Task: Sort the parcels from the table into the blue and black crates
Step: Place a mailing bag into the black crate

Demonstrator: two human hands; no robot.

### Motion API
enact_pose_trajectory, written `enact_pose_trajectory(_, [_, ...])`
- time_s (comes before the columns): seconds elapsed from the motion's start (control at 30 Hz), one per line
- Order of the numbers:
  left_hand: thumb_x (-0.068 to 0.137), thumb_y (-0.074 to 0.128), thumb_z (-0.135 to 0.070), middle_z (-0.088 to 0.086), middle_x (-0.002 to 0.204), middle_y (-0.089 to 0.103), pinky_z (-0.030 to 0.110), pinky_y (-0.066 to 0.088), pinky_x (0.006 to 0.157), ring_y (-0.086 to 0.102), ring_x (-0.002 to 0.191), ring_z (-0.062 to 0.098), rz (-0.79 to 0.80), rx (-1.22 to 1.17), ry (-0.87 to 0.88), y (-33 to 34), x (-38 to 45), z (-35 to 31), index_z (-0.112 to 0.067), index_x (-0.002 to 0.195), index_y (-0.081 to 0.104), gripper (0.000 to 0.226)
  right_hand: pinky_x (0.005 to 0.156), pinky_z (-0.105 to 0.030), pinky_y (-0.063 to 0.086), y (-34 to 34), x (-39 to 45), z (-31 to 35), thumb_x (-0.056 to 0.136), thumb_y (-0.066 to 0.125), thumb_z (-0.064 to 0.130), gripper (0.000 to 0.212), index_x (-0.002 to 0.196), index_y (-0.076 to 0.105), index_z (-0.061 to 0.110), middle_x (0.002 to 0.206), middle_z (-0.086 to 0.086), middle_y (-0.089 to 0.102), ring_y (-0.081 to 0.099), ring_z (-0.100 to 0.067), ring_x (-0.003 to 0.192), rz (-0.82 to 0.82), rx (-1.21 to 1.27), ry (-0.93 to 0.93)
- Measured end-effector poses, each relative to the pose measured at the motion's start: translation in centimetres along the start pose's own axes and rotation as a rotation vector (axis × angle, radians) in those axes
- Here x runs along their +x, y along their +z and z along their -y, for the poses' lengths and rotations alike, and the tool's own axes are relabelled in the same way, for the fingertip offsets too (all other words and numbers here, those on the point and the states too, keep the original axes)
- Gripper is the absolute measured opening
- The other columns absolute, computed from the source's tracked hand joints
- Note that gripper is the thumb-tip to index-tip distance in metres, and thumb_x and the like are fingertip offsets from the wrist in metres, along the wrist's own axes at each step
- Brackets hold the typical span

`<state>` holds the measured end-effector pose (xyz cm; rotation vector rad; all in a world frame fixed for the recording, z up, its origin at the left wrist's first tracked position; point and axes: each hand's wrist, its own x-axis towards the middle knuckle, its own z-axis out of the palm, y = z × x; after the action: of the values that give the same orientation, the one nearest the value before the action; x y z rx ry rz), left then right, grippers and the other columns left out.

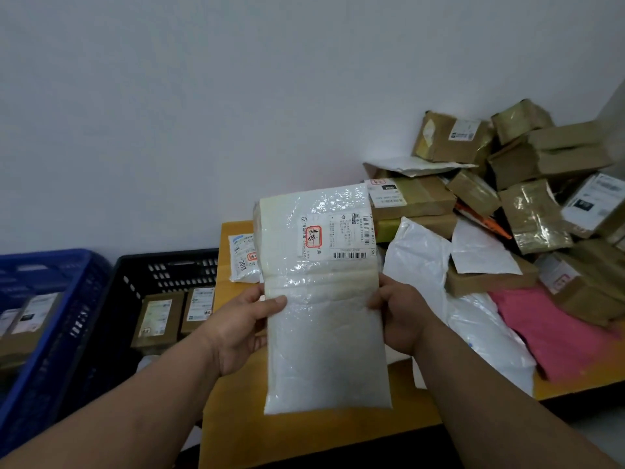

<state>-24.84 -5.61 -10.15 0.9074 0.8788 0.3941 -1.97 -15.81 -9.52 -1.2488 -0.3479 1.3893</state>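
A long white bubble mailer point(321, 299) with a shipping label and a red stamp near its top is held upright in front of me, above the wooden table point(304, 431). My left hand point(243, 328) grips its left edge, thumb across the front. My right hand point(400, 316) grips the right edge at the same height. The black crate point(135, 265) stands left of the table with two brown boxes inside. The blue crate point(64, 265) is further left and holds labelled parcels.
A heap of brown taped boxes point(521, 184) fills the table's back right against the wall. White poly bags point(473, 319) and a pink bag point(554, 330) lie in front of it. A small white labelled parcel point(241, 257) lies at the table's left edge.
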Motion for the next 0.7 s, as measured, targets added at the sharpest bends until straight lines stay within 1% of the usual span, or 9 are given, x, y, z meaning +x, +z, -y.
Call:
enact_pose_trajectory(0.1, [0.073,0.071,-0.019,0.005,0.115,0.071,0.033,0.054,0.072,0.066,0.105,0.024,0.013,0.008,0.009,-1.5,-0.6,0.0,-0.025,0.122,0.062,0.05,0.064,-0.044,0.059,1.3,0.7,-0.6,0.075,0.031,-0.016,0.06,0.112,0.068,0.014,0.103,-0.018,0.073,0.073,-0.035,0.083,0.001,-0.021,0.017])
enact_pose_trajectory(0.2, [0.075,0.071,-0.021,0.004,0.113,0.072,0.033,0.053,0.072,0.067,0.104,0.022,-0.005,0.035,0.0,-3.6,-1.0,-0.2,-0.024,0.12,0.065,0.045,0.086,-0.055,0.054,3.8,1.5,-1.2,0.079,0.033,-0.015,0.059,0.119,0.065,0.013,0.115,-0.02,0.068,0.064,-0.042,0.104,-0.016,-0.14,0.017])
enact_pose_trajectory(0.3, [0.076,0.071,-0.023,0.006,0.109,0.073,0.034,0.052,0.069,0.069,0.095,0.021,-0.081,0.013,0.002,-6.6,-1.3,-0.5,-0.022,0.115,0.067,0.039,0.099,-0.056,0.048,6.9,3.0,-2.3,0.086,0.041,-0.008,0.047,0.122,0.063,0.013,0.117,-0.017,0.068,0.062,-0.039,0.111,-0.02,-0.27,0.027])
enact_pose_trajectory(0.37, [0.082,0.07,-0.019,0.005,0.106,0.074,0.03,0.053,0.062,0.069,0.087,0.02,-0.167,-0.057,0.017,-9.0,-1.7,-0.6,-0.021,0.114,0.067,0.033,0.095,-0.052,0.052,9.3,4.1,-3.3,0.089,0.05,0.001,0.035,0.12,0.062,0.012,0.114,-0.014,0.07,0.064,-0.036,0.107,-0.029,-0.369,0.047])
enact_pose_trajectory(0.43, [0.086,0.068,-0.016,0.004,0.105,0.073,0.029,0.052,0.06,0.067,0.085,0.019,-0.25,-0.124,0.025,-11.9,-2.2,-0.8,-0.02,0.117,0.064,0.031,0.076,-0.042,0.056,11.7,5.3,-4.6,0.09,0.058,0.008,0.024,0.113,0.063,0.015,0.109,-0.011,0.07,0.067,-0.03,0.096,-0.049,-0.462,0.073])
enact_pose_trajectory(0.47, [0.087,0.068,-0.016,0.005,0.105,0.073,0.03,0.052,0.062,0.066,0.085,0.02,-0.282,-0.148,0.028,-13.4,-2.5,-0.8,-0.019,0.118,0.063,0.032,0.069,-0.036,0.053,13.0,5.9,-5.3,0.09,0.061,0.012,0.02,0.108,0.063,0.018,0.108,-0.009,0.069,0.066,-0.027,0.092,-0.063,-0.504,0.093])
enact_pose_trajectory(0.5, [0.087,0.068,-0.015,0.005,0.104,0.073,0.031,0.052,0.063,0.066,0.085,0.021,-0.31,-0.167,0.03,-14.9,-2.8,-1.0,-0.019,0.119,0.062,0.032,0.067,-0.033,0.05,14.2,6.5,-6.1,0.089,0.063,0.015,0.019,0.107,0.062,0.02,0.109,-0.008,0.067,0.064,-0.025,0.092,-0.078,-0.542,0.11])
enact_pose_trajectory(0.6, [0.086,0.068,-0.015,0.002,0.099,0.074,0.033,0.052,0.067,0.066,0.085,0.021,-0.38,-0.212,0.033,-19.6,-3.6,-1.4,-0.02,0.116,0.063,0.031,0.077,-0.036,0.05,18.0,8.3,-8.6,0.086,0.067,0.021,0.03,0.116,0.06,0.019,0.113,-0.006,0.064,0.061,-0.025,0.098,-0.107,-0.668,0.126])
enact_pose_trajectory(0.7, [0.086,0.069,-0.014,0.002,0.102,0.075,0.035,0.055,0.071,0.068,0.093,0.023,-0.398,-0.237,0.031,-24.0,-4.1,-1.7,-0.021,0.117,0.063,0.032,0.091,-0.04,0.047,22.3,10.3,-11.0,0.088,0.066,0.03,0.047,0.132,0.053,0.021,0.122,0.002,0.056,0.055,-0.022,0.105,-0.086,-0.748,0.079])
